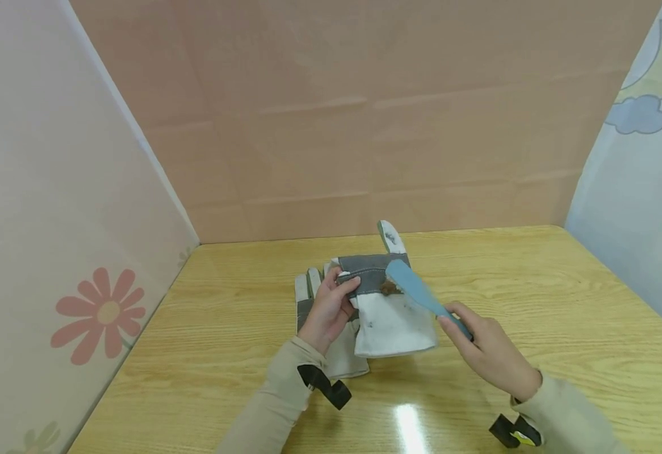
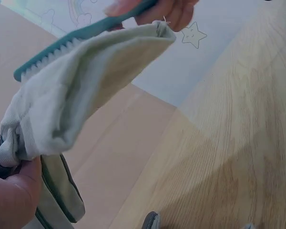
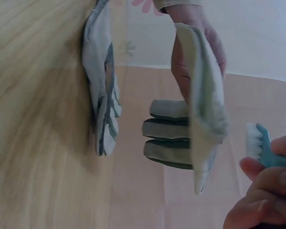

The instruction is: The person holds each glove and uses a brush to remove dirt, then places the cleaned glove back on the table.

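Note:
My left hand [image 1: 329,312] grips a white and grey work glove [image 1: 396,328] at its grey band, thumb on top, and holds it up off the table. A brown stain [image 1: 389,288] marks the glove near the band. In my right hand [image 1: 492,353] is the handle of a blue brush [image 1: 416,287], bristles facing the glove. White bristles [image 2: 50,56] appear against the fabric in the left wrist view, while the right wrist view shows a gap between brush [image 3: 263,143] and glove [image 3: 207,109]. A second glove [image 1: 347,358] lies on the table, partly hidden behind the left hand and the raised glove.
The wood-grain table [image 1: 223,353] spreads around both hands. A brown paper-like backdrop [image 1: 365,145] stands along its far edge. Pale walls flank it, the left one with a red flower [image 1: 106,312], the right one with a moon and cloud [image 1: 637,115].

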Available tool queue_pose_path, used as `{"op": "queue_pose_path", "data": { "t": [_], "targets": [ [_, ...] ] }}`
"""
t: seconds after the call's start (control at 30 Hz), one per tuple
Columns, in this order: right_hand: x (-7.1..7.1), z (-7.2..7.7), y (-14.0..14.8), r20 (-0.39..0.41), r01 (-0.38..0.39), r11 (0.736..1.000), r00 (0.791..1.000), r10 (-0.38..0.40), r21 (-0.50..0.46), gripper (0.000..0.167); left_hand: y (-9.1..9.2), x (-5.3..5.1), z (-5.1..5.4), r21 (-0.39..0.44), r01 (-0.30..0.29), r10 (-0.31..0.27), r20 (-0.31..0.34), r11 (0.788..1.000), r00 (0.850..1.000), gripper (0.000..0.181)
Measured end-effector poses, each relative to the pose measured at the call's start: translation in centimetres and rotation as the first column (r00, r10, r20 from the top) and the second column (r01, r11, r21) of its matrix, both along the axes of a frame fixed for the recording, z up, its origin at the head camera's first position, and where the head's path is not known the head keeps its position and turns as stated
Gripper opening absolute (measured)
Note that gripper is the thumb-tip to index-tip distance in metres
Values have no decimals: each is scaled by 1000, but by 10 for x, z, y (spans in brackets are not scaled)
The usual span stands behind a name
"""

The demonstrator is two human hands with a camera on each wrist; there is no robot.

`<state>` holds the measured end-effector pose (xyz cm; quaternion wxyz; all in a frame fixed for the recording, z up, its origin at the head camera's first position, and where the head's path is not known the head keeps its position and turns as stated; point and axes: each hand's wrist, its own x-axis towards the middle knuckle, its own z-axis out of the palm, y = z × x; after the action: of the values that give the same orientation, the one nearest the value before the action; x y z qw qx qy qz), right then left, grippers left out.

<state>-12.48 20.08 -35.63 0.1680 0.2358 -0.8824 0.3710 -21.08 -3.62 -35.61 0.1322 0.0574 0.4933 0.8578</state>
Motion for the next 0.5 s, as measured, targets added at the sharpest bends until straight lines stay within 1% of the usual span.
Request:
{"op": "queue_pose_path", "data": {
  "t": [0.13, 0.3, 0.43, 0.5],
  "targets": [
    [-3, 4, -3, 6, 14, 999, 1000, -14, -33, 10, 2, -1, -2, -21, -1, 1, 1, 1000, 1000, 15],
    [-7, 0, -10, 49, -1, 1000, 999, 1, -10, 8, 4, 1, -4, -15, 13, -13, 11, 1000, 1000, 14],
    [-8, -2, -13, 79, 9, 1000, 997, -10, 10, 8, 5, 2, -4, 6, 40, -40, 3, 999, 999, 11],
    [-7, -2, -12, 93, 16, 1000, 996, -18, 19, 8, 6, 3, -4, 13, 51, -51, -2, 999, 999, 13]
  ]
}}
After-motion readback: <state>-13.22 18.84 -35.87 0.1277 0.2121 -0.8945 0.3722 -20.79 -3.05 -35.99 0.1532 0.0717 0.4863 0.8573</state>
